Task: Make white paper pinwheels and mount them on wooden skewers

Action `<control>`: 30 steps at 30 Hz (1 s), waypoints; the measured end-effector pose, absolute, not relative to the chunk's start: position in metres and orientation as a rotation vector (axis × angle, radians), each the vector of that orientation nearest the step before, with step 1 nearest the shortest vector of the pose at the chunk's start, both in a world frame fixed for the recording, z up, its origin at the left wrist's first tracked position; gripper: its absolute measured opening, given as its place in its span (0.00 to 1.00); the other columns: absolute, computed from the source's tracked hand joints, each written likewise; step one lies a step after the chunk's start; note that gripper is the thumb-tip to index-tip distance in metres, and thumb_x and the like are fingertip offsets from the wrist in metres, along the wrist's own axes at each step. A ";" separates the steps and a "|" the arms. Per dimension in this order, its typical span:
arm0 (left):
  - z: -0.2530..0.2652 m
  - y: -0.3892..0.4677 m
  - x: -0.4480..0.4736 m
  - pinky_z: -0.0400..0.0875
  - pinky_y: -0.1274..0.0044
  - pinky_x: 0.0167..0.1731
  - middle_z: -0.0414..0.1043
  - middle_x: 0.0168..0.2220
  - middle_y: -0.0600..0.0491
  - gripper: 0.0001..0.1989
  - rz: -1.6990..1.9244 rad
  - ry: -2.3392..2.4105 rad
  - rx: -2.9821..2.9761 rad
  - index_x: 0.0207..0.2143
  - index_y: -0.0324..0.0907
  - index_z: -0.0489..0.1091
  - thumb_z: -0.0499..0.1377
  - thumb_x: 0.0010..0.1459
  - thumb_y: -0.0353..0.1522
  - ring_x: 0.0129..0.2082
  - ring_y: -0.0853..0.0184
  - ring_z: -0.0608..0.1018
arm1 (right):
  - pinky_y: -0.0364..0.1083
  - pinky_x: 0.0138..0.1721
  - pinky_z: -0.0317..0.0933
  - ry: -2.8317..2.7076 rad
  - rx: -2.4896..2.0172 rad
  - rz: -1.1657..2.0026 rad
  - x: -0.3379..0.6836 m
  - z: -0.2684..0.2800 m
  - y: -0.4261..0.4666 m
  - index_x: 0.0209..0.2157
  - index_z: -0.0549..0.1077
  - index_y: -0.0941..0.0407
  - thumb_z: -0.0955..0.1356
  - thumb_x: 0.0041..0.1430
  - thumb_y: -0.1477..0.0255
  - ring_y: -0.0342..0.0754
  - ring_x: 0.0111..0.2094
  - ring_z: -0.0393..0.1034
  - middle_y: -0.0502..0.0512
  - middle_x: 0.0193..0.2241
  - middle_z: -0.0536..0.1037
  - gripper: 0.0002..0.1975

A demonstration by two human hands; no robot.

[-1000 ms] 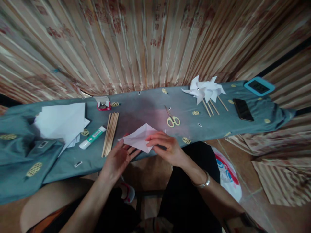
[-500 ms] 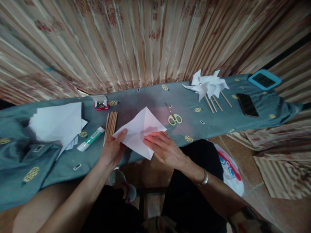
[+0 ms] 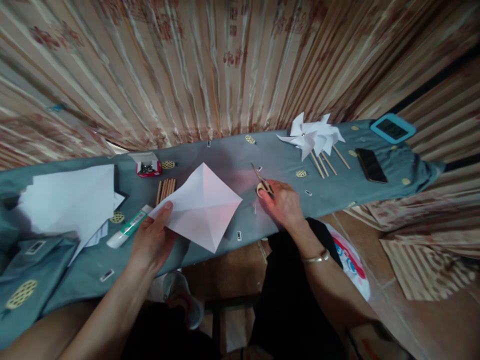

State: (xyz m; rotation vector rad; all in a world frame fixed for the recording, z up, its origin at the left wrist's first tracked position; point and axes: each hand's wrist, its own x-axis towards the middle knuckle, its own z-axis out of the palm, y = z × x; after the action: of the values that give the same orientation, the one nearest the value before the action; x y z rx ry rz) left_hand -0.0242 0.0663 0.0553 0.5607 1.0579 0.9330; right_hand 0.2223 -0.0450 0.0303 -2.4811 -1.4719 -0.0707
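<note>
A creased square of white paper (image 3: pixel 202 207) is pinched at its left corner by my left hand (image 3: pixel 155 240), thumb on top. Its fold lines cross near the middle. To the right, my right hand (image 3: pixel 281 202) has its fingers around the yellow handles of a pair of scissors (image 3: pixel 262 182). The blades point away from me and lie at the table surface; whether they are lifted I cannot tell. Part of the handles is hidden by the fingers.
Left lie a white paper stack (image 3: pixel 75 195), a glue stick (image 3: pixel 129 227), a red box of small metal pieces (image 3: pixel 148 167) and wooden sticks (image 3: pixel 165 190). Right are paper pinwheels (image 3: pixel 317 137), a phone (image 3: pixel 371 165) and a blue-framed device (image 3: pixel 393 127). A patterned cloth (image 3: pixel 225 150) covers the table.
My right hand has let go of the paper, moved right and taken hold of the scissors' handles. My left hand still has the paper. The whole view has shifted slightly.
</note>
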 end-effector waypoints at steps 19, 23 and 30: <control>0.074 0.089 -0.037 0.74 0.75 0.48 0.80 0.39 0.46 0.10 1.296 0.851 0.769 0.36 0.34 0.75 0.64 0.56 0.34 0.47 0.62 0.78 | 0.41 0.27 0.64 -0.574 -1.346 1.295 0.199 0.025 -0.051 0.41 0.75 0.58 0.76 0.42 0.64 0.45 0.32 0.76 0.57 0.37 0.80 0.23; 0.076 0.099 -0.042 0.75 0.75 0.45 0.81 0.36 0.46 0.10 1.385 0.886 0.729 0.37 0.33 0.74 0.59 0.61 0.33 0.44 0.65 0.79 | 0.41 0.27 0.62 -0.557 -1.132 1.483 0.173 0.032 -0.050 0.43 0.75 0.59 0.77 0.44 0.62 0.41 0.28 0.71 0.54 0.32 0.79 0.25; 0.077 0.104 -0.046 0.75 0.74 0.46 0.80 0.37 0.46 0.11 1.390 0.860 0.715 0.38 0.31 0.74 0.53 0.64 0.29 0.39 0.68 0.80 | 0.40 0.28 0.58 -0.926 -1.023 1.678 0.154 0.032 -0.059 0.51 0.71 0.60 0.70 0.52 0.51 0.40 0.28 0.67 0.54 0.30 0.77 0.33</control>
State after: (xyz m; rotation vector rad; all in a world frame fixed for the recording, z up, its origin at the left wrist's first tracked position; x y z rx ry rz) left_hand -0.0455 0.1035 0.0768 0.7147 0.8599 1.3902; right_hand 0.1540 -0.0592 0.0317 -1.0228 -0.9259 1.6777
